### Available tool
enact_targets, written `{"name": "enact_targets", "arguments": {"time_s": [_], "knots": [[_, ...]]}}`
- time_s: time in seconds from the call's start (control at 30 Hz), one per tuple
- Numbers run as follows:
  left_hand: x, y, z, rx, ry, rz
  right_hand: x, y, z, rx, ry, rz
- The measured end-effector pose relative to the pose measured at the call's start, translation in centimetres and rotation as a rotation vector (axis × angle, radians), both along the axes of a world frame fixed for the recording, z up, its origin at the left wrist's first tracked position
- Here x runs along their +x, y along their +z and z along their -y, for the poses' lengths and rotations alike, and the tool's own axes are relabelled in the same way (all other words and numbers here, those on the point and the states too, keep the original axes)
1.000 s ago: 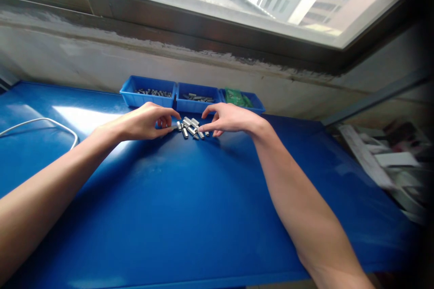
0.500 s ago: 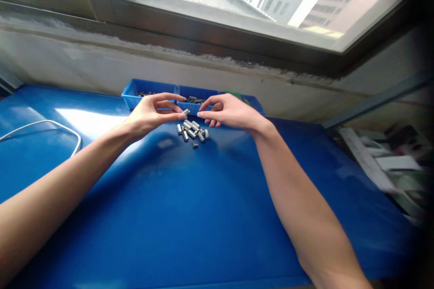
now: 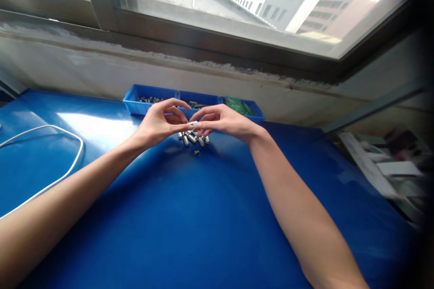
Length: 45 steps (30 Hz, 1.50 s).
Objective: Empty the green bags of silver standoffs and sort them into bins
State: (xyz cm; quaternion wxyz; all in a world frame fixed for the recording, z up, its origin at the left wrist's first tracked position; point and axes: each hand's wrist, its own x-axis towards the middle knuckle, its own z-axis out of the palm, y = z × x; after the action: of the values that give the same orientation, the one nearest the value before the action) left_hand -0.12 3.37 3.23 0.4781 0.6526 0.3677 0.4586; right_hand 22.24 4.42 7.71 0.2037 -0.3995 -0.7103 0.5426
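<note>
Between the thumb and fingers of my left hand (image 3: 158, 123) is a small silvery hex standoff (image 3: 193, 123), held above the blue tabletop. My right hand (image 3: 232, 122) is pinched at the standoff's right end, its fingertips meeting those of the left. Whether a small piece sits in the right fingertips is hidden. Just beneath both hands lies a pile of metal standoffs (image 3: 201, 141), partly covered by the fingers. A single short screw (image 3: 196, 152) rests on the table on the near side of the pile.
Three joined blue bins stand along the wall: a left bin (image 3: 135, 107) with small metal parts, a middle bin (image 3: 214, 98) with standoffs, a right bin (image 3: 259, 113) with a green bag (image 3: 237, 104). A white cable (image 3: 76, 158) curves across the table (image 3: 190, 226) at left.
My hands have come together, with the right fingertips now at the standoff held in the left. The view has tilted slightly, so the bins and pile sit lower.
</note>
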Motion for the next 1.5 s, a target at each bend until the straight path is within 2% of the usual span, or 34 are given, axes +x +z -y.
{"name": "enact_targets", "arguments": {"time_s": [0.13,0.27,0.37,0.43,0.63,0.8,0.9,1.03,1.2,1.33,1.4,1.5], "knots": [[-0.1,0.0,-0.1,0.055,-0.017,-0.075,-0.4,-0.5,0.0,0.037,-0.096,-0.068],[-1.1,0.1,-0.7,0.273,-0.029,-0.371,-0.5,-1.2,-0.7,0.176,-0.358,-0.135],[-2.0,0.1,-1.1,0.456,-0.147,-0.621,-0.1,-2.1,-1.6,0.313,-0.565,-0.132],[-2.4,0.0,-1.3,0.508,-0.219,-0.694,0.3,-2.6,-2.1,0.396,-0.640,-0.071],[-2.8,-0.8,-1.8,0.533,-0.289,-0.730,0.8,-3.5,-2.5,0.582,-0.686,0.127],[-2.8,-0.8,-2.0,0.547,-0.263,-0.757,0.4,-2.7,-1.9,0.654,-0.696,0.189],[-2.7,-0.6,-1.7,0.549,-0.226,-0.767,0.1,-2.0,-1.4,0.644,-0.648,0.192],[-2.5,-0.3,-1.2,0.398,-0.131,-0.600,-0.5,-1.4,-0.9,0.626,-0.549,0.173],[-2.0,0.2,-1.0,-0.033,-0.018,-0.160,-1.0,-1.0,-0.5,0.603,-0.452,0.167],[-1.5,-0.1,-1.1,-0.375,0.007,0.208,-0.9,-0.8,-0.2,0.601,-0.318,0.158],[-1.4,-0.5,-1.1,-0.464,-0.010,0.292,-1.0,-0.9,0.0,0.590,-0.254,0.156],[-1.2,-1.1,-1.0,-0.470,-0.040,0.314,-1.1,-1.1,0.1,0.544,-0.189,0.166]]}}
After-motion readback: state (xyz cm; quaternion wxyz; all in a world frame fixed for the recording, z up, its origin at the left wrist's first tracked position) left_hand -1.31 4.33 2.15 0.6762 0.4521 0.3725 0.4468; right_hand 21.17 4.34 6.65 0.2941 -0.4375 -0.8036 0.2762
